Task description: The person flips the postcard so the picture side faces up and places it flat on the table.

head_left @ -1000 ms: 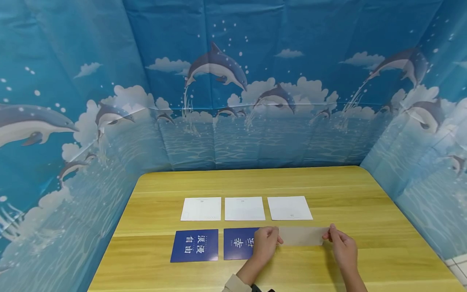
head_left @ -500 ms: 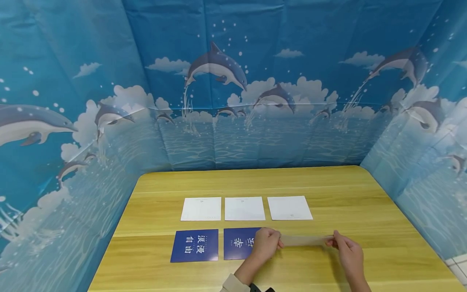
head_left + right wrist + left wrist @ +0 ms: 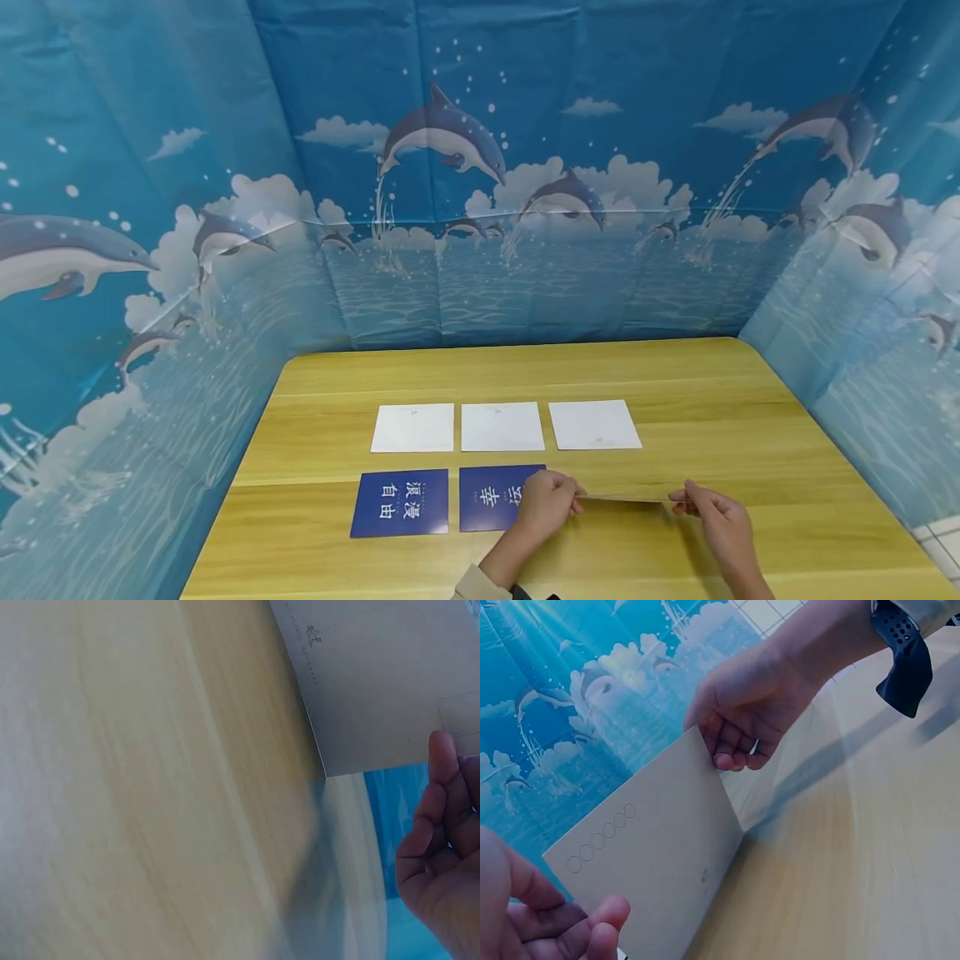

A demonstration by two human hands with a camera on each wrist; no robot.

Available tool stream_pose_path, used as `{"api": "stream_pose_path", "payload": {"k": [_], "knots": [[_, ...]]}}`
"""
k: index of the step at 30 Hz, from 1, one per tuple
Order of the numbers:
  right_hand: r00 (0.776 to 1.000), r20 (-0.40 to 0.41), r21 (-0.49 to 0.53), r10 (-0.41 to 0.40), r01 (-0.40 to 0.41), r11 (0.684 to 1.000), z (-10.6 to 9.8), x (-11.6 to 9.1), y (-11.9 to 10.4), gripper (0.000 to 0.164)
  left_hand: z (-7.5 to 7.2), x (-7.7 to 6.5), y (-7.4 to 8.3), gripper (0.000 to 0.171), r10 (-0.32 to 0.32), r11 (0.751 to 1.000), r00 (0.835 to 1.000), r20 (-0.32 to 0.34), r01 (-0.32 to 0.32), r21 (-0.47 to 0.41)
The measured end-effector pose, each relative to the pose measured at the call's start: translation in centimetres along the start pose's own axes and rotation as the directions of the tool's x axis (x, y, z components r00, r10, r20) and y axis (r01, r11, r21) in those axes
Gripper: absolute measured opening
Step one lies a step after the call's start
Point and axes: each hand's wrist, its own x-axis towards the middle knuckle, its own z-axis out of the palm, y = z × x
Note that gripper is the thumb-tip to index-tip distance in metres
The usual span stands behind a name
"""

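Note:
A postcard [image 3: 624, 499] is held between both hands, turned so that only its thin edge shows in the head view. The left wrist view shows its pale side, where a row of printed circles runs along one edge of the postcard [image 3: 649, 847]. My left hand [image 3: 546, 506] pinches one end, partly over a blue card [image 3: 486, 500] with white characters. At the other end, my right hand [image 3: 718, 525] pinches a corner between thumb and fingers. A small bird print is on the postcard [image 3: 367, 690] in the right wrist view. Whether its lower edge touches the table cannot be told.
Three white cards, the left [image 3: 413, 428], middle [image 3: 502, 427] and right [image 3: 595, 425], lie in a row farther back on the wooden table [image 3: 750, 433]. Another blue card [image 3: 401, 503] lies at the left. A dolphin-print curtain [image 3: 480, 292] encloses the table's back and sides.
The postcard has turned from showing its broad face to edge-on in the head view. My right hand has moved slightly right and nearer the body; my left hand has barely moved.

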Motion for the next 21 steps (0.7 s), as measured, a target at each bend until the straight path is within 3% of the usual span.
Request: {"api": "stream_pose_path", "payload": {"k": [6,10,16,21], "knots": [[1.0,0.02,-0.089,0.006,-0.004,0.996,-0.1,0.1,0.5,0.044,0.2,-0.3,-0.5,0.025,-0.005,1.0,1.0,0.027,0.005,-0.001],[1.0,-0.002,-0.153,0.018,-0.018,0.988,0.1,0.1,0.8,0.043,0.4,-0.5,-0.9,0.029,0.034,0.996,0.999,0.023,-0.035,0.081],[0.995,-0.009,-0.301,0.095,-0.093,0.949,0.4,0.3,0.6,0.043,0.7,-0.5,-1.3,0.044,0.13,0.962,0.991,0.033,-0.134,0.24],[0.994,0.021,-0.37,0.107,-0.092,0.925,0.7,0.5,0.7,0.043,0.8,-0.5,-1.8,0.043,0.183,0.932,0.983,0.036,-0.185,0.311]]}}
